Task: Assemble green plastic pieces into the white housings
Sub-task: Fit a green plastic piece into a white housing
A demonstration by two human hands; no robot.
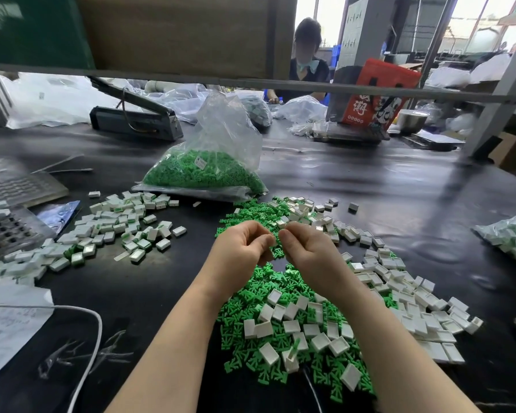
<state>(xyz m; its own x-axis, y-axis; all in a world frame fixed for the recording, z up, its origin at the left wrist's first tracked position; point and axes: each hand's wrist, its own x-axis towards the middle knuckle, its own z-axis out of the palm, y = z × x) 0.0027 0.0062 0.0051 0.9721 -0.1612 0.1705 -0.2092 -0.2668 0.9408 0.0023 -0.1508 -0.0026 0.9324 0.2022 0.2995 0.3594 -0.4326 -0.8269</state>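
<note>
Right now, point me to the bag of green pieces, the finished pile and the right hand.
bag of green pieces (204, 171), head view, on the green heap inside.
finished pile (116, 226), head view, middle of the left-side heap.
right hand (306, 248), head view, back of the hand.

Bright daylight from rear windows (471, 22), glare on black table (370, 180), wide-angle bending at edges

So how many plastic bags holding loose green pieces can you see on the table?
1. The clear bag of green pieces stands behind the piles, beyond both hands. Other bags' contents look white or unclear, so more may be hidden.
</note>
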